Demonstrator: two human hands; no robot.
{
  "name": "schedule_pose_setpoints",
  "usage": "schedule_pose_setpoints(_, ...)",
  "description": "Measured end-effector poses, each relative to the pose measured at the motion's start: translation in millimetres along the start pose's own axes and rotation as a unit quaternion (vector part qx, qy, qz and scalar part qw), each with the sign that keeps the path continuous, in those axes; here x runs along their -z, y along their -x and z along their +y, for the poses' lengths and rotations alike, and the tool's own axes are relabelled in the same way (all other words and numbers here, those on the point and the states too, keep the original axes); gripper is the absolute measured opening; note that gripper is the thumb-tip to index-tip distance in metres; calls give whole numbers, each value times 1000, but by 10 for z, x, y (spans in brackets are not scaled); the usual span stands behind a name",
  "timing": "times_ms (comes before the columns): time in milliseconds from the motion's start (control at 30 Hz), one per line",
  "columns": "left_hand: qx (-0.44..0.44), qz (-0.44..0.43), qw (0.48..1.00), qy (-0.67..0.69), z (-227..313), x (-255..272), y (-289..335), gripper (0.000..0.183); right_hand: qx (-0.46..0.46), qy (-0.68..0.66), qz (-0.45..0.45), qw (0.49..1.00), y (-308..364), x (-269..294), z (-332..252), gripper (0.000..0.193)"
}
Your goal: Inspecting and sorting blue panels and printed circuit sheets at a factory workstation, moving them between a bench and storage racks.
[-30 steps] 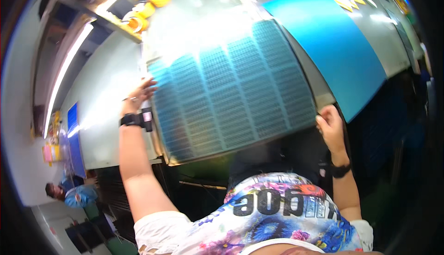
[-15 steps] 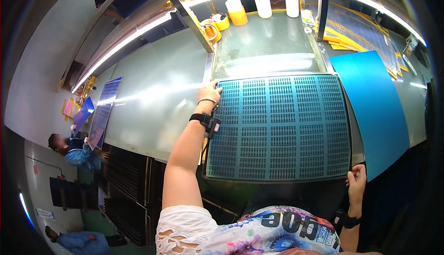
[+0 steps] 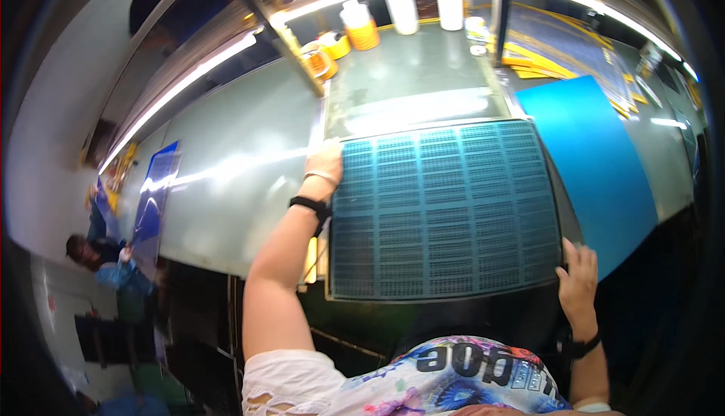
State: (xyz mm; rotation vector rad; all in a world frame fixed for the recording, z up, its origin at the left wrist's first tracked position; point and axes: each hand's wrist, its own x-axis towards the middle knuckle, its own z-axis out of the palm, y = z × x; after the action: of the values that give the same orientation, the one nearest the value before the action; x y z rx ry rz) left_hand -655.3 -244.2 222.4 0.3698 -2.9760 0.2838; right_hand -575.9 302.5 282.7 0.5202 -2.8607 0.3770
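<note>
A large teal circuit panel (image 3: pixel 445 212), covered in a grid of small repeated patterns, lies in front of me and slightly overhangs the bench's near edge. My left hand (image 3: pixel 325 161) grips its left edge close to the far corner, fingers partly hidden. At the opposite side, my right hand (image 3: pixel 578 272) holds the right edge near the close corner, its fingers along the side and thumb toward me. Some motion blur softens both hands. Just right of the panel rests a plain bright blue sheet (image 3: pixel 596 167).
Behind the panel is a shiny glass-like surface (image 3: pixel 415 76) with white bottles (image 3: pixel 402 12) and orange tape rolls (image 3: pixel 319 61) at its back. Yellow-edged panels (image 3: pixel 566 46) lie at far right. A metal post (image 3: pixel 501 23) stands there. A co-worker (image 3: pixel 106 254) handles a blue sheet at left.
The panel appears further left in the picture, along with the whole scene, as the view has shifted. My right hand has moved up along the panel's right edge. The co-worker has changed posture.
</note>
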Motion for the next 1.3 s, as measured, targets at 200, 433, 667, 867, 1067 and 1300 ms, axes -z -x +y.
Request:
schedule_pose_setpoints(200,-77,16,997,16,44,53,-68,32,198,123,-35,972,-1269,-502,287,48)
schedule_pose_setpoints(433,3,-77,996,-51,278,388,-5,52,44,150,-183,971,-2404,-905,160,52)
schedule_pose_setpoints(667,11,-97,991,-93,259,303,125,67,62,206,-87,973,-2585,-1188,115,48)
schedule_pose_setpoints(867,37,-128,990,-36,273,143,30,62,104,191,-93,972,-2504,-1139,257,46)
schedule_pose_setpoints(1067,48,-183,982,-13,244,248,72,62,233,113,-22,966,-931,-463,406,48)
schedule_pose_setpoints(1300,59,-195,979,16,276,349,504,76,135,-6,-78,988,418,55,143,41)
